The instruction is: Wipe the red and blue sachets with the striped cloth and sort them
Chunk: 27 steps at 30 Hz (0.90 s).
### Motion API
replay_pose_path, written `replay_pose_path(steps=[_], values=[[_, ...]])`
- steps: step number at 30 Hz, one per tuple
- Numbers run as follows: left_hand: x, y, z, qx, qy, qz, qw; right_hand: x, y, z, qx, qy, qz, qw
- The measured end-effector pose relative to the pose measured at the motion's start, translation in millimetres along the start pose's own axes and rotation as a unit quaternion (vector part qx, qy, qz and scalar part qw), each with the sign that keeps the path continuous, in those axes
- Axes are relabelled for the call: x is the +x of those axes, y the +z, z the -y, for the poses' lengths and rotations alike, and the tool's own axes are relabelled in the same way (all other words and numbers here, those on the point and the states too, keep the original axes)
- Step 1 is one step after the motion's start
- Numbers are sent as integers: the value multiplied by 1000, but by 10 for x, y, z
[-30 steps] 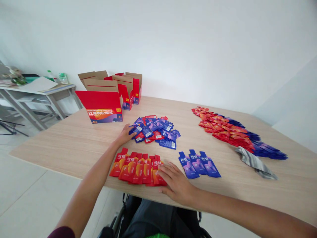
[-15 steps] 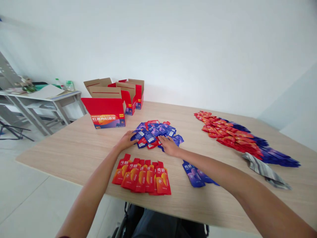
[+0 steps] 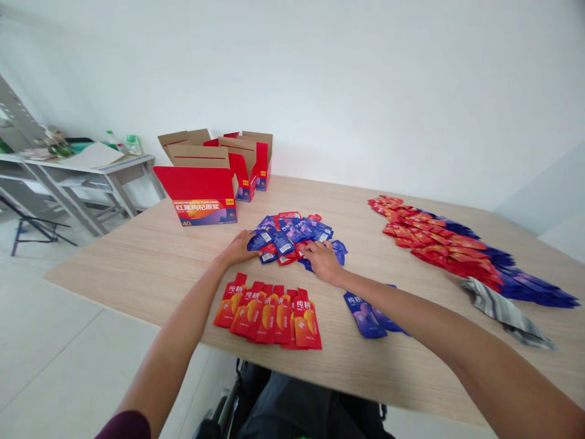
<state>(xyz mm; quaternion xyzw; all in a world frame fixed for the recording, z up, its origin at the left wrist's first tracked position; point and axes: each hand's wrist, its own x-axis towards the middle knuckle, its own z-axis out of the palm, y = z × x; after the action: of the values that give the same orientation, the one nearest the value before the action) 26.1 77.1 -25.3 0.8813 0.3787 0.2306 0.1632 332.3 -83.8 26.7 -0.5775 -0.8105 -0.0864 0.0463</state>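
Observation:
A mixed pile of blue and red pouches (image 3: 292, 235) lies in the middle of the wooden table. At its left edge rests my left hand (image 3: 240, 248), fingers apart and touching the pouches. My right hand (image 3: 323, 259) lies on the pile's right front, its fingers spread over red and blue pouches. Nearer the table's front edge, several red pouches (image 3: 269, 314) overlap in a row, printed side up. A few blue pouches (image 3: 365, 317) lie to their right, partly hidden under my right forearm.
Open red cartons (image 3: 205, 204) stand at the back left. A long bank of red and blue pouches (image 3: 448, 244) stretches across the right side, with a striped cloth (image 3: 507, 311) in front. A cluttered side desk (image 3: 109, 166) is at the far left.
The whole view has shifted slightly. My right hand's fingers are a little more bent on the pile; the pouches lie nearly as before.

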Motion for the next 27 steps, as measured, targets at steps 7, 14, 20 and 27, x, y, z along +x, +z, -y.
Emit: replay_pose_path(steps=[7, 14, 20, 27], values=[[25, -2, -15, -12, 12, -15, 1000, -135, -112, -2, 28, -20, -36, 999], [13, -3, -42, -9, 11, -15, 1000, -266, -375, 67, 51, -23, -56, 997], [8, -8, -52, -8, 6, -10, 1000, -535, -532, 263, 27, -76, -78, 994], [4, 2, -47, -7, -2, -10, 1000, -732, -564, 749, -43, -181, -167, 968]])
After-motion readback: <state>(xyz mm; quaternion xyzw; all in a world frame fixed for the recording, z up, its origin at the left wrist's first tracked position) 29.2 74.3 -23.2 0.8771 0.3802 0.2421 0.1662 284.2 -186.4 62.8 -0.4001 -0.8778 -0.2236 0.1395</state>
